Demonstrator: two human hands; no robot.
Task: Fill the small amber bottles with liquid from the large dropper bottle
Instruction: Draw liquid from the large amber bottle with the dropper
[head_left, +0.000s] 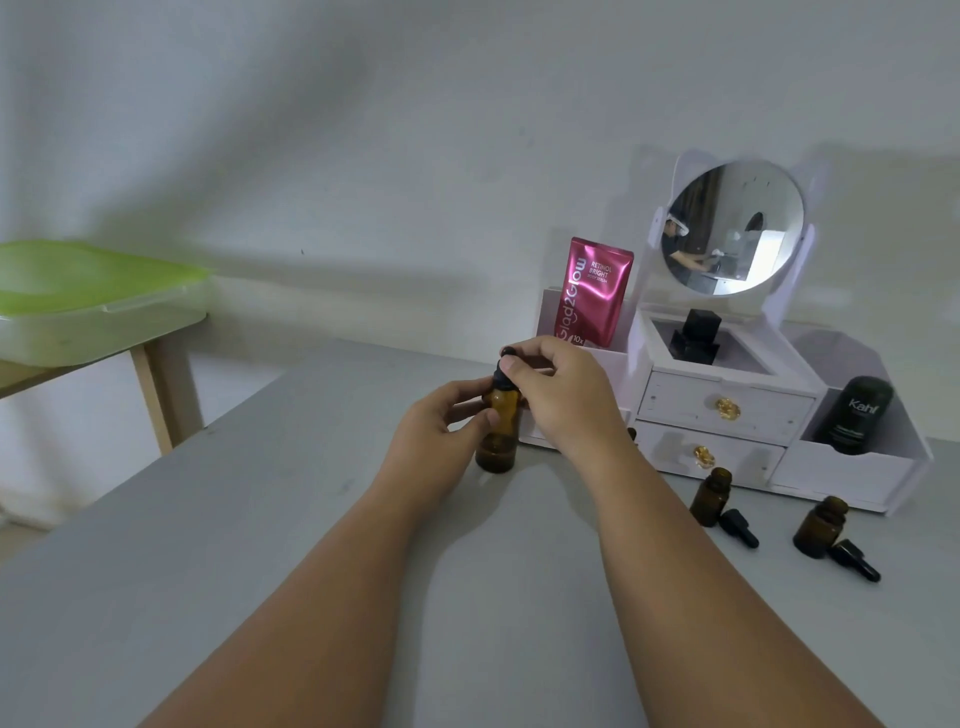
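Around dropper bottle (497, 451): left hand (441, 434), right hand (563, 392)

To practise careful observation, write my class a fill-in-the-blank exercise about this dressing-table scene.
The left hand grips the large dropper bottle while the right hand pinches its ___ cap.
Two small amber bottles stand uncapped, their dropper caps lying on the ___.
The pink pouch stands ___ of the round mirror.
Missing: black; table; left.
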